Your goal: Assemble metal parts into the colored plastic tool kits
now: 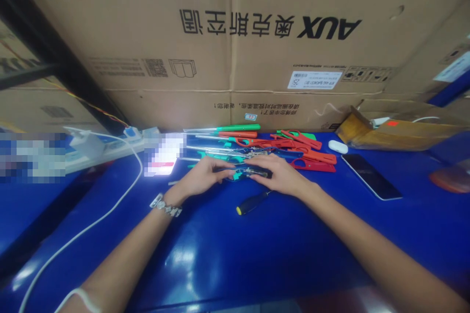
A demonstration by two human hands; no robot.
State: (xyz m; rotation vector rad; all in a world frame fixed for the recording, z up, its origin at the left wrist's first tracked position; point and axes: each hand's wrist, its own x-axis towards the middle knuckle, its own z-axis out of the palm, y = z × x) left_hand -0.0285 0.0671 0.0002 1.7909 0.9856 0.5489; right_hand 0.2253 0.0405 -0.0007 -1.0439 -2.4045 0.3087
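In the head view, my left hand (201,175) and my right hand (279,175) meet over the blue table. Between them is a small dark lighter part (258,172) with a bright green piece at its left end. The fingers of my right hand are closed around its right side. My left thumb and fingers pinch at the green end; exactly what they grip is partly hidden. Just below my right hand lies a dark screwdriver (252,203) with a yellow butt. Behind my hands lie long-nosed lighters (238,128) in green and red, and several loose red handle shells (316,162).
A lit phone screen (165,154) lies left, beside a white power strip (121,146) with a trailing cable (110,212). To the right are a white earbud case (338,146), a dark phone (370,176) and an open carton (411,132). A large cardboard sheet (257,58) stands behind.
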